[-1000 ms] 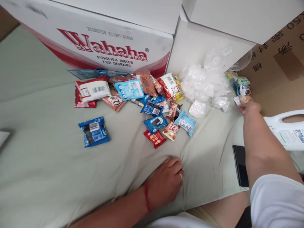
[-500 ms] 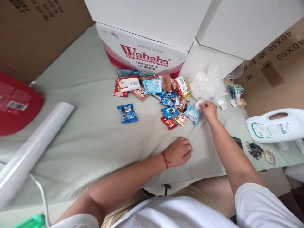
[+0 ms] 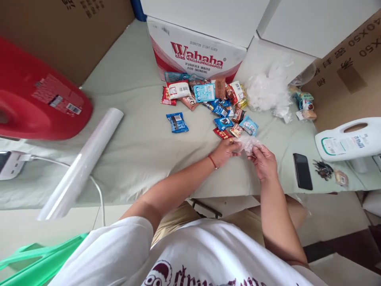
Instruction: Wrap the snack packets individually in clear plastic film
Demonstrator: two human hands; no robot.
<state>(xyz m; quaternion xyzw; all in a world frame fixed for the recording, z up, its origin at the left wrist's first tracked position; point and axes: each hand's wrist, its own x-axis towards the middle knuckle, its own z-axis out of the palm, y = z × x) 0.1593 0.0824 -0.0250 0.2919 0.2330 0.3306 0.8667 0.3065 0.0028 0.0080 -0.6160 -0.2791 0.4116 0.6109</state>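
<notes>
Both of my hands meet over the pale green cloth [image 3: 139, 139] near its front edge. My left hand [image 3: 226, 151] and my right hand [image 3: 263, 161] each pinch one side of a small clear plastic bag [image 3: 247, 143] held between them. Just beyond the bag lies a heap of small snack packets [image 3: 212, 105] in blue, red, brown and white. One blue packet [image 3: 177, 122] lies apart on the left. A pile of crumpled clear plastic bags [image 3: 269, 93] sits at the back right.
A white Wahaha carton [image 3: 196, 55] stands behind the snacks. A red jug [image 3: 38, 103], a roll of clear film [image 3: 81, 165] and a white power strip [image 3: 10, 165] lie left. A black phone [image 3: 303, 176], keys [image 3: 323, 170] and a white jug [image 3: 348, 139] lie right.
My right hand went from the far right to the plastic pile, took a clear bag and drew it back. My left hand lifted off the cloth to grip it. The view pulled back.
</notes>
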